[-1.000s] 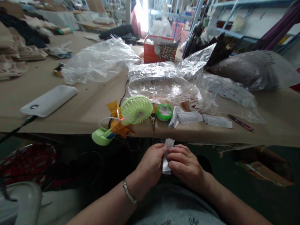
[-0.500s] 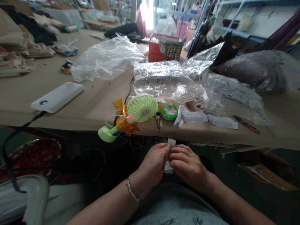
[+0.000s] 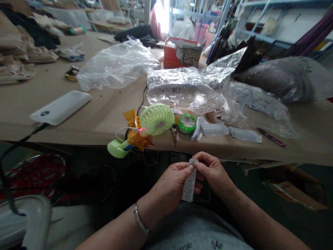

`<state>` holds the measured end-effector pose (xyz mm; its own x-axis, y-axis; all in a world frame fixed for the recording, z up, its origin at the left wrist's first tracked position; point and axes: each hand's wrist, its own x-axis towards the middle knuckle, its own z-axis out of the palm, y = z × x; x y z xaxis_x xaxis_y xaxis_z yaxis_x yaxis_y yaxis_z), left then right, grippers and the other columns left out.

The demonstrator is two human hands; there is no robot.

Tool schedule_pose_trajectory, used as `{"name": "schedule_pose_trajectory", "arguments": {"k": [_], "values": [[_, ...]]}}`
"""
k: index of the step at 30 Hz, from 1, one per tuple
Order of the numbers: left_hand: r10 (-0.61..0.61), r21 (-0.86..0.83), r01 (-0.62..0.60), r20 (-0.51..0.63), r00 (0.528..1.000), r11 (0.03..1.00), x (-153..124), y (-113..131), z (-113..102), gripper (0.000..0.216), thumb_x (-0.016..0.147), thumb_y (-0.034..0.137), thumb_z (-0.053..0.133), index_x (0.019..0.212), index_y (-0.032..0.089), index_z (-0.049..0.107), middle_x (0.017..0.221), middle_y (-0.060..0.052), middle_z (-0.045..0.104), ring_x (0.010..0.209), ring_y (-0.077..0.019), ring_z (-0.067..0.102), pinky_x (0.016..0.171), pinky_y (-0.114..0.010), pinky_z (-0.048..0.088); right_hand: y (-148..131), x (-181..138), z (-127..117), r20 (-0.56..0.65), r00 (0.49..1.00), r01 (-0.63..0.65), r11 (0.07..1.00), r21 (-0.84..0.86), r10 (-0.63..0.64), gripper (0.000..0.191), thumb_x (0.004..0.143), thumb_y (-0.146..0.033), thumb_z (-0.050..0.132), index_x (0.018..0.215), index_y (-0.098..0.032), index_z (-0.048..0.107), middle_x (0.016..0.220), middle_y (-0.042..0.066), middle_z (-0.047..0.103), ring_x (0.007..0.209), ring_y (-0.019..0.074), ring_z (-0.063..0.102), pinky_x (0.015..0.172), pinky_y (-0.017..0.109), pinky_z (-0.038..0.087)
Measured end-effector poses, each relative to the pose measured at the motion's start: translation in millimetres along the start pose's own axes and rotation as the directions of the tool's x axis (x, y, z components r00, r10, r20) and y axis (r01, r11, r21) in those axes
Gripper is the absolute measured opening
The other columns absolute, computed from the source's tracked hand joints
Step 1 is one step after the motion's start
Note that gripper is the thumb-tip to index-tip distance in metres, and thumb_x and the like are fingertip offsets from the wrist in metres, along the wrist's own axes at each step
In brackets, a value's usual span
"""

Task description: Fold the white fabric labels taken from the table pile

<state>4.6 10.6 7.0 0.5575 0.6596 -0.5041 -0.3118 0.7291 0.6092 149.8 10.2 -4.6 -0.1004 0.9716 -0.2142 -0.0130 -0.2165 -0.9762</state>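
Note:
Over my lap, just below the table's front edge, I hold a narrow white printed label [image 3: 189, 187] with both hands. My left hand [image 3: 173, 185] pinches its upper part between thumb and fingers. My right hand [image 3: 212, 170] has thumb and forefinger closed on the label's top end, the other fingers curled behind it. Lines of small print run down the hanging part; whether it is one label or several layered cannot be told. On the table beyond lie a stack of white printed labels [image 3: 214, 130] and a second, flatter stack [image 3: 246, 134].
A green fan [image 3: 157, 119] is taped at the table's edge, beside a small screwdriver-like tool [image 3: 174, 135] and a green round container [image 3: 187, 123]. Thread snips [image 3: 272, 137] lie right. Clear plastic bags [image 3: 184, 90] spread behind; a white power bank [image 3: 62, 107] lies left.
My right hand has shifted from lying along the label to pinching its top end. The label has tilted, and more of its printed face shows. The view has moved slightly.

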Motion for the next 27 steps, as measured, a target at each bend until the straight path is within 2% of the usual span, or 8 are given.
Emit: {"name": "schedule_pose_trajectory", "arguments": {"k": [3, 8, 14, 16, 18, 21, 24, 27], "values": [[-0.049, -0.036, 0.052, 0.082, 0.995, 0.998, -2.0, 1.5, -4.0, 0.02, 0.08, 0.031, 0.062, 0.081, 0.011, 0.063, 0.07, -0.006, 0.063, 0.052, -0.0113, 0.059, 0.054, -0.025, 0.049, 0.2, -1.7, 2.7, -0.016, 1.0, 0.004, 1.0, -0.003, -0.004, 0.022, 0.074, -0.037, 0.065, 0.072, -0.017, 0.056, 0.058, -0.005, 0.051, 0.05, 0.0076, 0.044, 0.05, 0.02, 0.038], [-0.087, -0.055, 0.092, 0.092, 0.992, 0.994, -1.5, 1.2, -9.7, 0.016, 0.08, 0.029, 0.061, 0.081, 0.013, 0.061, 0.066, -0.003, 0.06, 0.051, -0.0133, 0.061, 0.052, -0.025, 0.049, 3.5, -2.6, 3.0, -0.015, 0.997, 0.072, 0.995, -0.062, -0.073, 0.019, 0.077, -0.034, 0.064, 0.074, -0.017, 0.058, 0.066, -0.003, 0.056, 0.058, 0.0091, 0.051, 0.057, 0.021, 0.043], [-0.089, -0.063, 0.098, 0.127, 0.988, 0.993, -3.5, 2.2, -11.3, 0.017, 0.081, 0.03, 0.06, 0.083, 0.013, 0.061, 0.067, -0.002, 0.059, 0.053, -0.013, 0.061, 0.05, -0.023, 0.047, 9.0, -2.6, -5.4, 0.036, 0.967, 0.255, 0.963, -0.09, -0.252, 0.027, 0.081, -0.032, 0.062, 0.106, -0.023, 0.059, 0.092, 0.001, 0.064, 0.081, 0.0142, 0.062, 0.073, 0.026, 0.051], [-0.076, -0.055, 0.084, 0.138, 0.988, 0.995, -3.9, 1.6, -11.5, 0.018, 0.081, 0.031, 0.06, 0.083, 0.013, 0.061, 0.068, -0.003, 0.059, 0.053, -0.0124, 0.06, 0.049, -0.022, 0.045, 7.5, -3.8, -8.5, 0.075, 0.927, 0.373, 0.893, -0.252, -0.366, 0.027, 0.084, -0.028, 0.058, 0.111, -0.023, 0.059, 0.102, 0.005, 0.063, 0.093, 0.0172, 0.061, 0.082, 0.031, 0.05], [-0.067, -0.046, 0.074, 0.123, 0.99, 0.996, -3.8, 0.9, -11.3, 0.019, 0.08, 0.031, 0.061, 0.081, 0.012, 0.061, 0.066, -0.002, 0.059, 0.053, -0.0119, 0.06, 0.048, -0.021, 0.044, 5.3, -5.3, -10.3, 0.129, 0.871, 0.478, 0.762, -0.437, -0.473, 0.028, 0.086, -0.025, 0.056, 0.114, -0.022, 0.059, 0.109, 0.008, 0.06, 0.102, 0.0203, 0.058, 0.088, 0.035, 0.048], [-0.064, -0.029, 0.067, 0.074, 0.995, 0.997, -3.6, 0.3, -10.3, 0.019, 0.078, 0.031, 0.063, 0.079, 0.013, 0.06, 0.065, -0.002, 0.059, 0.051, -0.0111, 0.058, 0.048, -0.021, 0.043, 3.7, -6.5, -10.3, 0.194, 0.816, 0.538, 0.591, -0.601, -0.545, 0.031, 0.087, -0.026, 0.054, 0.117, -0.02, 0.058, 0.11, 0.011, 0.059, 0.104, 0.0232, 0.057, 0.088, 0.038, 0.049], [-0.058, -0.023, 0.06, 0.056, 0.997, 0.998, -3.3, 0.4, -9.8, 0.018, 0.078, 0.03, 0.063, 0.081, 0.013, 0.06, 0.065, -0.002, 0.058, 0.051, -0.0111, 0.058, 0.048, -0.022, 0.042, 5.1, -6.2, -9.0, 0.239, 0.787, 0.565, 0.51, -0.648, -0.569, 0.028, 0.088, -0.026, 0.052, 0.115, -0.02, 0.058, 0.108, 0.01, 0.061, 0.103, 0.0236, 0.057, 0.087, 0.039, 0.05], [-0.05, -0.02, 0.051, 0.049, 0.998, 0.999, -2.4, 0.0, -10.3, 0.019, 0.078, 0.031, 0.062, 0.082, 0.013, 0.06, 0.064, -0.001, 0.057, 0.051, -0.0116, 0.058, 0.048, -0.022, 0.042, 6.8, -5.5, -7.6, 0.23, 0.783, 0.561, 0.497, -0.662, -0.578, 0.028, 0.089, -0.025, 0.05, 0.117, -0.02, 0.056, 0.107, 0.011, 0.061, 0.102, 0.0231, 0.057, 0.087, 0.039, 0.05]]}}
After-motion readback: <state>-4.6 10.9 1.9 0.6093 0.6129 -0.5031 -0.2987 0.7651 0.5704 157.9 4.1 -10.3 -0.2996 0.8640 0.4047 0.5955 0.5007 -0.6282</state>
